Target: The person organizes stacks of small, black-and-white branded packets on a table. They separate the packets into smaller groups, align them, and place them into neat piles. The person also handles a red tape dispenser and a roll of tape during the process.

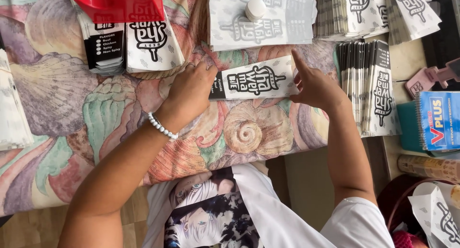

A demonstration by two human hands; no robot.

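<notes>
A folded white paper sleeve [258, 79] with black print lies flat on the patterned tablecloth [96, 118] in the middle. My left hand [191, 90], with a white bead bracelet on the wrist, presses on the sleeve's left end, fingers curled down. My right hand [314, 85] rests at the sleeve's right end with the index finger raised and fingers apart. A flat unfolded printed sheet [261, 18] lies just beyond the sleeve, with a small round white cap [255, 8] resting on it.
Stacks of finished sleeves sit at top left [129, 42], far right [369, 85] and top right [378, 11]. A red plastic object [120, 4] stands at the top left. A blue spiral notebook [438, 119] and a pink tool [431, 78] lie at right.
</notes>
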